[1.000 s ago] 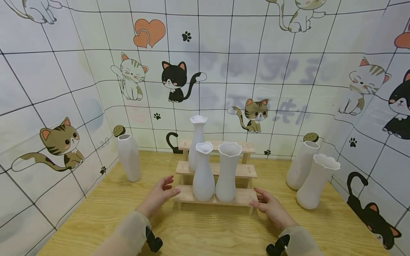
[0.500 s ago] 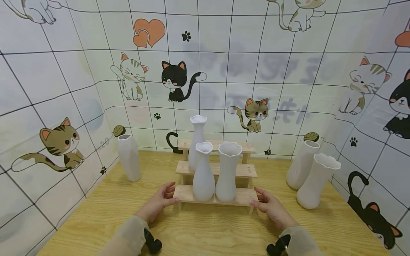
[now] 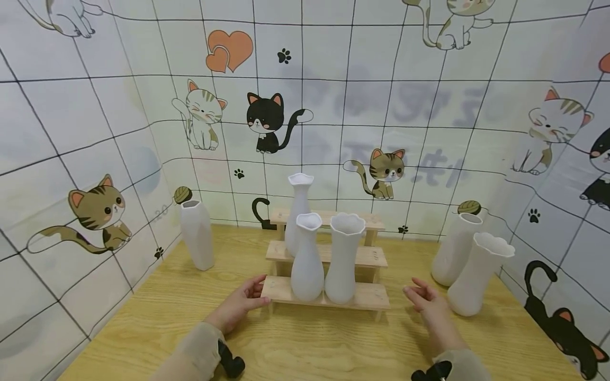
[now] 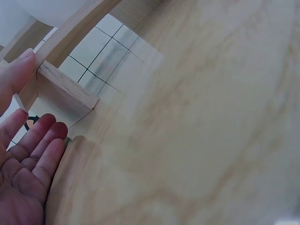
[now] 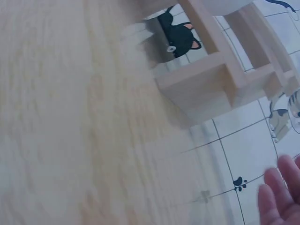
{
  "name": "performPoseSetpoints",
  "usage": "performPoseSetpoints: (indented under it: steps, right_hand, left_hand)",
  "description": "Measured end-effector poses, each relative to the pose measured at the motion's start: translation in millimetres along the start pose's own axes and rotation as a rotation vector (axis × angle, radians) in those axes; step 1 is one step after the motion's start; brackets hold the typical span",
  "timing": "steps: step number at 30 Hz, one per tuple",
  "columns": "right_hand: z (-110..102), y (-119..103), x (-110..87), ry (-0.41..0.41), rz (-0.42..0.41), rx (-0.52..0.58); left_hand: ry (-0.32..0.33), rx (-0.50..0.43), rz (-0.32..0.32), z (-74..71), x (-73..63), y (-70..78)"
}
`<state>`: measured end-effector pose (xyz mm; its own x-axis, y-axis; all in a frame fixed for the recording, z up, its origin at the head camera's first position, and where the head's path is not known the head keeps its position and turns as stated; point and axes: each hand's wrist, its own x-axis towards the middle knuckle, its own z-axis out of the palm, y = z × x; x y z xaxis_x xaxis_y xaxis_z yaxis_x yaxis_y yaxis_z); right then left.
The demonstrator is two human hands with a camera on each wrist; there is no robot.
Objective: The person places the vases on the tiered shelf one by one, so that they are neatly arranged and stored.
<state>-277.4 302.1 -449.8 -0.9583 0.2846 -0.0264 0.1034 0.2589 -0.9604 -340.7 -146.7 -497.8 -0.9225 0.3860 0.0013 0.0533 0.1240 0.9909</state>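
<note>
A three-step wooden display stand [image 3: 376, 257] sits mid-table. Two white vases, one with a narrow neck [image 3: 307, 267] and one with a wide wavy mouth [image 3: 344, 262], stand upright on its lowest step. Behind them, a taller slim white vase [image 3: 298, 201] is on the middle step, its lower part partly hidden. My left hand [image 3: 240, 303] holds the left end of the lowest board; in the left wrist view the thumb and index finger lie at the board's corner, other fingers loosely bent. My right hand [image 3: 431, 312] is off the stand's right end, fingers relaxed and holding nothing.
To the right stand two more white vases, one faceted [image 3: 455, 248] and one with a ruffled rim [image 3: 478, 275], close beside the right hand. Another white vase [image 3: 197, 235] stands at the back left. A cat-print sheet [image 3: 324, 106] surrounds the wooden table [image 3: 305, 349].
My right hand has let go of the stand's right end and moved right, toward the two vases there. The left hand closed in on the left end and stays there. The view shifted slightly.
</note>
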Motion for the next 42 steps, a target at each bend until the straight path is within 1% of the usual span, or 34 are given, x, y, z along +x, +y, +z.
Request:
performPoseSetpoints:
  steps: [3, 4, 7, 10, 12, 15, 18, 21, 24, 29, 32, 38, 42]
  right_hand:
    - [-11.5, -2.2, -5.3, 0.226, 0.001, 0.051]
    - [-14.9, -2.1, -6.6, 0.292, -0.002, 0.090]
    - [-23.8, -0.7, -8.7, 0.475, -0.024, 0.160]
    - [-31.6, 1.8, -8.3, 0.596, -0.050, 0.203]
    - [-35.6, 3.3, -6.0, 0.681, -0.055, 0.182]
    - [-39.9, 4.9, -0.6, 0.768, -0.033, 0.184]
    - [-44.8, 4.7, 5.5, 0.785, 0.051, 0.176]
    - [-48.9, 5.0, 11.9, 0.749, 0.113, 0.170]
    - [-50.6, 8.0, 18.7, 0.717, 0.124, 0.141]
    - [-52.3, 14.5, 26.1, 0.694, 0.137, 0.109]
    - [-53.8, 16.1, 29.1, 0.673, 0.161, 0.149]
    - [-56.0, 17.1, 32.0, 0.626, 0.224, 0.287]
    - [-56.4, 15.9, 31.8, 0.606, 0.245, 0.315]
  left_hand:
    - [0.003, -0.001, -0.008, 1.1, 0.0, -0.1]
    - [0.006, -0.004, -0.012, 1.4, 0.1, -0.1]
    - [0.008, -0.006, -0.016, 1.7, 0.0, 0.8]
    - [0.009, -0.009, -0.021, 2.0, 0.1, 1.5]
    - [0.007, -0.009, -0.019, 2.2, 0.2, 1.7]
    - [0.010, -0.018, -0.020, 2.9, 0.3, 2.3]
    - [0.016, -0.019, -0.019, 3.6, 0.1, 3.3]
    - [0.021, -0.018, -0.018, 4.1, -0.6, 4.8]
    - [0.025, -0.018, -0.021, 4.6, -1.2, 6.4]
    - [0.030, -0.016, -0.029, 4.3, -1.7, 6.7]
    - [0.027, -0.014, -0.023, 3.8, -1.5, 5.3]
    - [0.016, -0.025, -0.017, 3.5, -1.4, 3.8]
    - [0.019, -0.022, -0.020, 3.5, -1.0, 3.7]
